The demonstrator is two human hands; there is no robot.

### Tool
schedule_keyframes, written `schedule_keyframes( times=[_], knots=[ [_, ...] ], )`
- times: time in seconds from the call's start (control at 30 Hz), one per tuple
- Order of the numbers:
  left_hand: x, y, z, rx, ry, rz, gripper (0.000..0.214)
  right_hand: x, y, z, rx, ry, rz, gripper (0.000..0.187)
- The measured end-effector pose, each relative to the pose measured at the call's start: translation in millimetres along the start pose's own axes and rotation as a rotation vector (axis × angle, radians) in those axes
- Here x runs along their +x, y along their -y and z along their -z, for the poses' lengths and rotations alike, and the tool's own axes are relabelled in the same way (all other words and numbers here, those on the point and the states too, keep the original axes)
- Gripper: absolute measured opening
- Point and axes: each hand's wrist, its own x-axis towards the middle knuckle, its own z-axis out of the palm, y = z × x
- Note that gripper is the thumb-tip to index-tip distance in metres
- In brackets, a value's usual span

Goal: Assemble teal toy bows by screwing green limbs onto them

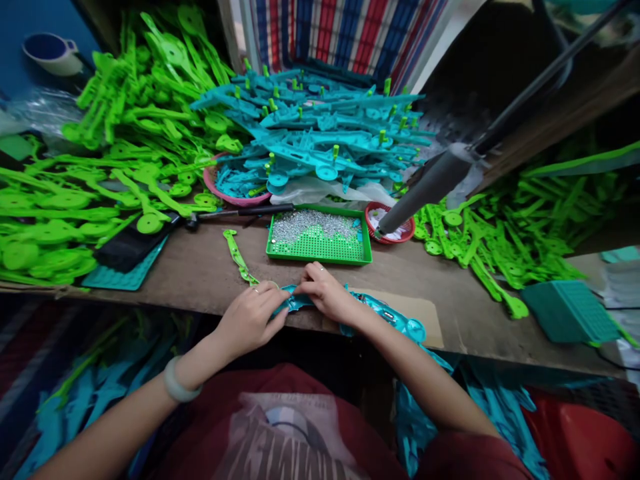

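Note:
A long blue plastic shell lies at the front edge of the table between my two hands. My left hand is closed on its left end, fingers bent and thumb below. From the right, my right hand reaches over the middle of the shell with its fingers closed on it; anything small under the fingertips is hidden. More of the blue plastic, with small dark and metal parts in it, shows to the right beneath my right forearm. Beside my left hand is a slim green plastic piece.
Small metal screws fill the back of a green tray. A red basket with white pieces stands beside it, below a hanging grey powered screwdriver. Blue parts and green parts pile up behind and left. A teal basket sits right.

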Motion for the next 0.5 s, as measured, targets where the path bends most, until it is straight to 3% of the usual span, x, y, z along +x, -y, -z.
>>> schedule_keyframes(
  times=[0.17, 0.37, 0.5],
  knots=[
    [-1.7, -2.9, -3.3, 0.145, -0.073, -0.172, 0.013, -1.9, 1.8, 3.2, -0.165, 0.053, 0.021, 0.031],
    [-4.4, 0.3, -6.1, 0.091, -0.073, -0.122, 0.015, -11.3, 3.3, 4.4, -0.278, 0.1, 0.044, 0.031],
    [-0.3, -2.2, -4.1, 0.089, 0.016, -0.051, 0.023, -21.0, 4.8, 10.9, -0.273, 0.044, 0.008, 0.027]
  ],
)
